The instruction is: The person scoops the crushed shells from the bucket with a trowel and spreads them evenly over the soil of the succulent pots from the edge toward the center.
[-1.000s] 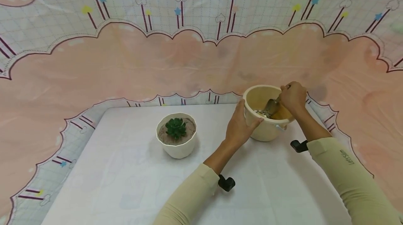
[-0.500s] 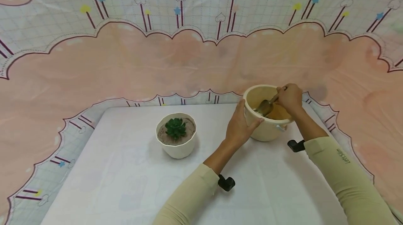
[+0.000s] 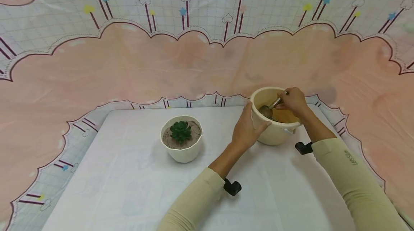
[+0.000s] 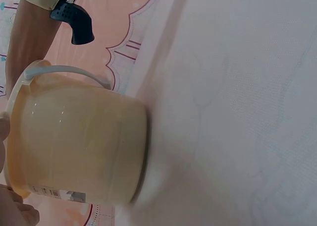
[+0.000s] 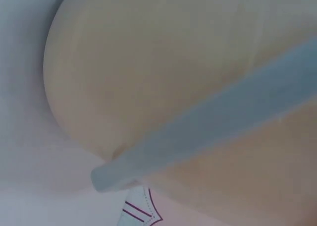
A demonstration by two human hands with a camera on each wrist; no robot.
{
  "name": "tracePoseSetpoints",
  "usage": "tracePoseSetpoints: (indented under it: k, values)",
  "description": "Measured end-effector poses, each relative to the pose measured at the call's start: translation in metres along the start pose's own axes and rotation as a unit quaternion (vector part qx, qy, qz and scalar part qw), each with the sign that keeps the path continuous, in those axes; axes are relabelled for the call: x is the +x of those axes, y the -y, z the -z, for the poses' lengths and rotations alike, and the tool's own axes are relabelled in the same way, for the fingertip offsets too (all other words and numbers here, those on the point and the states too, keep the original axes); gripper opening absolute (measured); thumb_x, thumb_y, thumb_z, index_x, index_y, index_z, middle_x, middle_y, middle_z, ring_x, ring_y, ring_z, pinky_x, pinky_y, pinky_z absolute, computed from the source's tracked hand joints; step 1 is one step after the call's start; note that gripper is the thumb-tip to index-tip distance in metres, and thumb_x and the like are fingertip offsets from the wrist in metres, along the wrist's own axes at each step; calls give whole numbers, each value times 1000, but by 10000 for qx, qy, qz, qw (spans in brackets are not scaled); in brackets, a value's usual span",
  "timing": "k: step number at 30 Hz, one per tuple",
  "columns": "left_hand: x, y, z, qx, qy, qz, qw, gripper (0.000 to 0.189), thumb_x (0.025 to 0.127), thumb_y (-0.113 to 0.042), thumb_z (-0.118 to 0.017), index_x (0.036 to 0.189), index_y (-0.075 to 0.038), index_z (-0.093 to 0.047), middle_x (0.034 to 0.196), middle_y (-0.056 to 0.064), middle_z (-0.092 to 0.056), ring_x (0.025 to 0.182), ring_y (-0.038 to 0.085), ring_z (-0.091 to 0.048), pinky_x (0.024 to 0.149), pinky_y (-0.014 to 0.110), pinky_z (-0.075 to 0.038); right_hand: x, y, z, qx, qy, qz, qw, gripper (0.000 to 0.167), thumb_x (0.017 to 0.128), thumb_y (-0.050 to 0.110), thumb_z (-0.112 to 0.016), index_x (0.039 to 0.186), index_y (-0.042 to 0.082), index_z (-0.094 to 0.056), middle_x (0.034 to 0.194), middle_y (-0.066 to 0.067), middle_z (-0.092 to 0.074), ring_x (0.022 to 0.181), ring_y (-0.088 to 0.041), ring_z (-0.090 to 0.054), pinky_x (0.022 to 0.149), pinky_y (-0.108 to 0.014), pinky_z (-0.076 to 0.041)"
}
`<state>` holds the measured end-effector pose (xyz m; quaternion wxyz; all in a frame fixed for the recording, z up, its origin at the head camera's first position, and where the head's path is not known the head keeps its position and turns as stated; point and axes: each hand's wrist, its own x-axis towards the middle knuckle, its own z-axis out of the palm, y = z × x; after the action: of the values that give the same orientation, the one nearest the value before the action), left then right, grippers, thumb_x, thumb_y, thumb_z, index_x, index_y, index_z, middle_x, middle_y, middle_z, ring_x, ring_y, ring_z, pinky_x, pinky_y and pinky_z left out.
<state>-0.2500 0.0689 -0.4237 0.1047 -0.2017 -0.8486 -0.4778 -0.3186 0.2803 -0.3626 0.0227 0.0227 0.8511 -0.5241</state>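
Note:
A cream plastic bucket (image 3: 273, 137) stands at the back right of the table, its mouth facing me. My left hand (image 3: 244, 130) grips its left side, with the thumb near the front rim. Over the right rim, my right hand (image 3: 294, 101) pinches the handle of a small metal shovel-like scoop (image 3: 266, 111). The scoop's head is down inside the bucket near the left wall; what lies beneath it is mostly hidden. The left wrist view has the bucket wall (image 4: 84, 137) and some fingertips (image 4: 20, 208). A pale bail handle (image 5: 198, 129) crosses the right wrist view.
Left of the bucket, a white faceted pot (image 3: 184, 155) holds a green succulent (image 3: 180, 131) in greyish-brown soil. White cloth covers the table (image 3: 136, 191). A patterned pink backdrop (image 3: 194, 62) rises behind its back edge.
My right hand has moved left and slightly down, carrying the scoop toward the bucket's left inner wall and turning its head. The left hand and bucket stay put.

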Motion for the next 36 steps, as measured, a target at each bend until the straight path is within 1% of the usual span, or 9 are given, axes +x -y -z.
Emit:
tracePoseSetpoints:
  k: [5, 11, 15, 19, 22, 27, 29, 32, 36]
  values:
    - [0, -1, 0, 21, -30, -41, 10000, 89, 95, -37, -82, 163, -10, -31, 156, 11, -50, 139, 22, -52, 105, 44, -51, 3, -2, 5, 1, 293, 178, 9994, 41, 113, 14, -47, 127, -24, -49, 104, -37, -68, 69, -11, -74, 74, -32, -63]
    - [-2, -1, 1, 18, -7, -86, 10000, 90, 95, -37, -82, 163, -9, -30, 156, 11, -49, 139, 23, -53, 104, 44, -52, 5, -4, 7, -79, 579, 475, 9972, 35, 113, 9, -48, 124, -24, -50, 102, -34, -70, 74, -13, -75, 75, -34, -63]
    - [-2, -1, 2, 28, 24, -101, 9999, 90, 95, -38, -81, 163, -10, -29, 157, 11, -48, 140, 22, -52, 105, 44, -52, 7, -5, 10, -71, 822, 680, 9943, 33, 113, 7, -47, 123, -24, -50, 103, -36, -69, 77, -17, -77, 76, -34, -63]
    - [-3, -1, 2, 38, 19, -132, 9999, 90, 95, -38, -81, 163, -10, -30, 157, 11, -48, 140, 22, -51, 106, 43, -51, 7, -3, 12, -168, 1155, 919, 9889, 30, 113, 6, -47, 121, -23, -51, 109, -40, -66, 85, -26, -78, 78, -38, -63]
    - [-3, 0, 3, 42, -5, -152, 9999, 90, 95, -38, -81, 163, -9, -30, 157, 11, -48, 141, 22, -51, 106, 43, -51, 7, 0, 11, -278, 1404, 1080, 9838, 28, 113, 6, -47, 119, -21, -53, 112, -39, -66, 90, -31, -77, 81, -42, -62]
    - [-4, 0, 2, 9, -10, -82, 10000, 90, 96, -37, -81, 164, -9, -29, 160, 9, -46, 143, 22, -49, 109, 43, -49, 9, 8, 9, -462, 1873, 1274, 9729, 26, 112, 5, -48, 117, -20, -55, 108, -35, -68, 93, -38, -76, 82, -46, -62]
    - [-5, -1, 2, 15, -6, -46, 10000, 90, 96, -37, -80, 164, -9, -28, 161, 8, -44, 144, 22, -48, 109, 42, -48, 10, 11, 10, -501, 2125, 1260, 9677, 27, 113, 6, -48, 117, -20, -56, 107, -33, -69, 94, -41, -75, 83, -47, -62]
    - [-5, -2, 3, 38, -4, -2, 10000, 91, 96, -38, -80, 164, -9, -28, 161, 8, -44, 144, 23, -48, 110, 42, -48, 11, 15, 11, -532, 2410, 1075, 9631, 29, 113, 8, -48, 118, -19, -57, 106, -30, -71, 96, -45, -74, 84, -47, -62]
    - [-5, -3, 4, 58, 18, 31, 10000, 90, 95, -37, -81, 163, -8, -30, 160, 8, -45, 143, 22, -48, 110, 42, -48, 12, 19, 12, -627, 2540, 803, 9618, 31, 113, 11, -49, 119, -19, -56, 105, -28, -71, 97, -47, -73, 86, -49, -61]
